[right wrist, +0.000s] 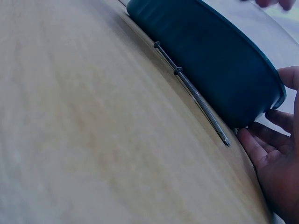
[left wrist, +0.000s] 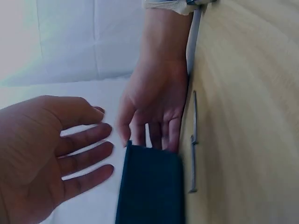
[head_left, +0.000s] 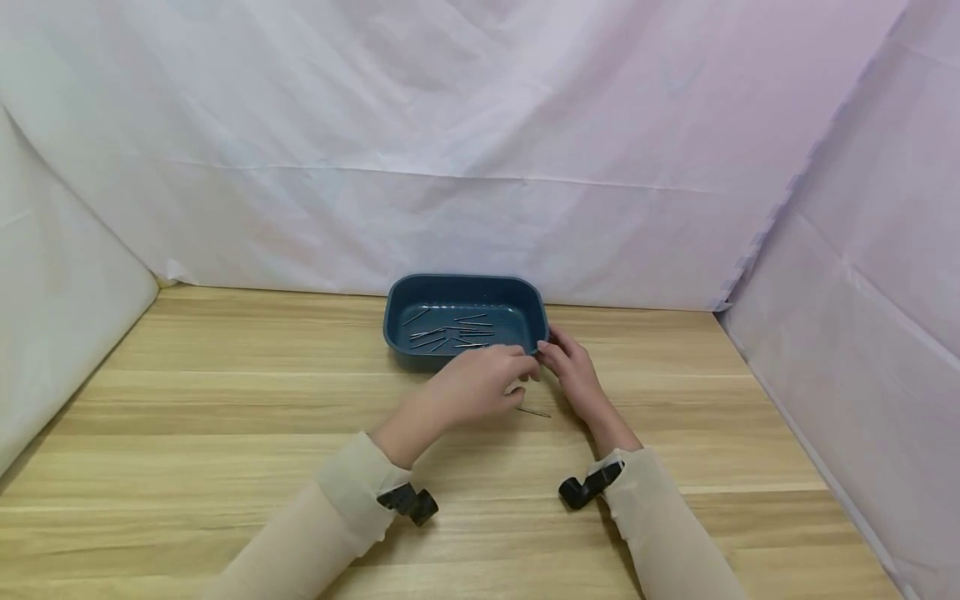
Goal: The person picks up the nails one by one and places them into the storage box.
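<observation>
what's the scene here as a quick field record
surface: wooden table
container: dark blue tray with nails inside
loose items: two nails on the table by the tray's wall
left hand: open, in front of the tray, holds nothing
right hand: fingers at the tray's corner

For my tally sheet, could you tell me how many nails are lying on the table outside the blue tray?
2 show on the table: nail one and nail two, end to end beside the blue tray. The left hand may hide more.
</observation>
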